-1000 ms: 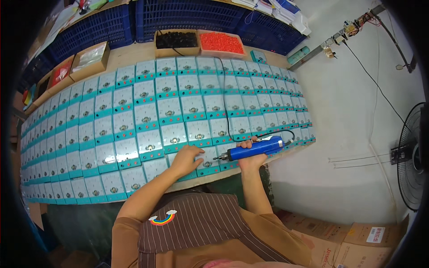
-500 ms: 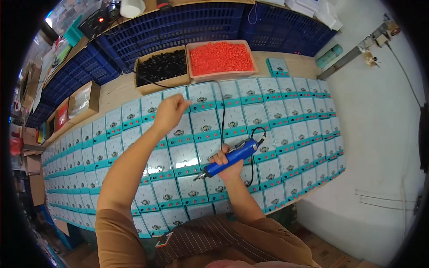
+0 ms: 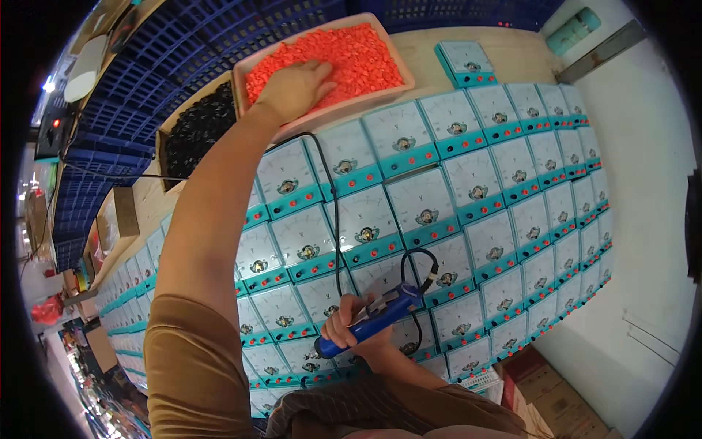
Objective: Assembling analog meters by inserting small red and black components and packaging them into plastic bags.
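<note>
Held the driver (image 3: 378, 320), blue and thick-bodied, in the right grip (image 3: 342, 323), with fingers wrapped about the barrel and the nose aimed down and left. Could not tell, at that slant, about contact between nose and anything beneath. Had the left grip (image 3: 292, 89) well ahead and to the left of the right one, bent down over the red parts (image 3: 358, 53); could not tell whether pinched on a piece or merely resting there, for want of a view of the fingertips.

Had the meters (image 3: 424, 196) spread under and around the right grip, flat in close rows, stretching ahead almost to the pink bin (image 3: 365, 104) under the left grip. Saw red and dark fittings (image 3: 435, 235) already in place along the teal lower strips of the nearer meters, with none plainly bare, so judged that stretch as well advanced. Could not judge tightness, nor read the small, bent rows far left of the right grip.

Judged plenty of stock as unused: red parts heaped across the pink bin, black parts (image 3: 201, 128) filling much of a box (image 3: 163, 150) just left of the left grip. Noted a lone meter (image 3: 464, 58) on the surface (image 3: 515, 62), well right of the left grip and apart from the rows. Saw black cable (image 3: 336, 219) running ahead of the right grip, and farther out, blue crates (image 3: 102, 157) left of the left grip.
</note>
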`<state>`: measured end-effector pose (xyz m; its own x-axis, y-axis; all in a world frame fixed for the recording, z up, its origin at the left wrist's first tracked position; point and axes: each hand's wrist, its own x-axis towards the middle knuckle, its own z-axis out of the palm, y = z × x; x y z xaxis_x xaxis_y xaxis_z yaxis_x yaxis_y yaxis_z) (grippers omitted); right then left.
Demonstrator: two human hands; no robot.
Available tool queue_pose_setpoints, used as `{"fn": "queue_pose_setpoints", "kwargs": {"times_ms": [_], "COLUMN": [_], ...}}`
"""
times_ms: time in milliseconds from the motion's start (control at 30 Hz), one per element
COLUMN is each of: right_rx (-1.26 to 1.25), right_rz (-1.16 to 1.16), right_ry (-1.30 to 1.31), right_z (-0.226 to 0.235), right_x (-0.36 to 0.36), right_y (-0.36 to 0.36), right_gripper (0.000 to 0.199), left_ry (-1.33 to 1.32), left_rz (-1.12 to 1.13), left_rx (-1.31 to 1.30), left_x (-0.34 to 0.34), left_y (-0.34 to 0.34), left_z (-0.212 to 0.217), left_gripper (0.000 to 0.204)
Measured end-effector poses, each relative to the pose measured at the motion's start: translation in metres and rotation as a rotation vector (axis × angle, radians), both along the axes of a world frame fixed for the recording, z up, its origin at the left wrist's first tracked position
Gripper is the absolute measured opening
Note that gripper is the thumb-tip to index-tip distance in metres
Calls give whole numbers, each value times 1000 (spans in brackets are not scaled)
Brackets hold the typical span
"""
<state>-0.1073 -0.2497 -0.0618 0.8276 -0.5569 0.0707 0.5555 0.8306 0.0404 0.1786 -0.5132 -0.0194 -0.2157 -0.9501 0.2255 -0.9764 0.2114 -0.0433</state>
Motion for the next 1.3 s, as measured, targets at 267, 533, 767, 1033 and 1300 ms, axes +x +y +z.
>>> {"fn": "queue_pose_setpoints", "kwargs": {"times_ms": [267, 533, 767, 1033, 1300], "right_rx": [79, 41, -2, -52, -10], "right_rz": [9, 11, 20, 20, -166], "right_ry": [-7, 7, -4, 73, 299], "right_z": [1, 2, 0, 3, 29], "right_x": [-1, -1, 0, 3, 10], "right_y": [-2, 0, 1, -2, 7], "right_gripper": [59, 59, 60, 52, 53], "left_ry": [198, 933, 2181, 2917, 3103], "left_rz": [200, 564, 551, 47, 370], "left_rx": [-20, 154, 314, 407, -72], "left_x": [10, 31, 38, 17, -14], "left_y": [-4, 2, 17, 116, 311], "left_z": [-8, 19, 46, 68, 67], "left_gripper": [32, 41, 24, 21, 19]}}
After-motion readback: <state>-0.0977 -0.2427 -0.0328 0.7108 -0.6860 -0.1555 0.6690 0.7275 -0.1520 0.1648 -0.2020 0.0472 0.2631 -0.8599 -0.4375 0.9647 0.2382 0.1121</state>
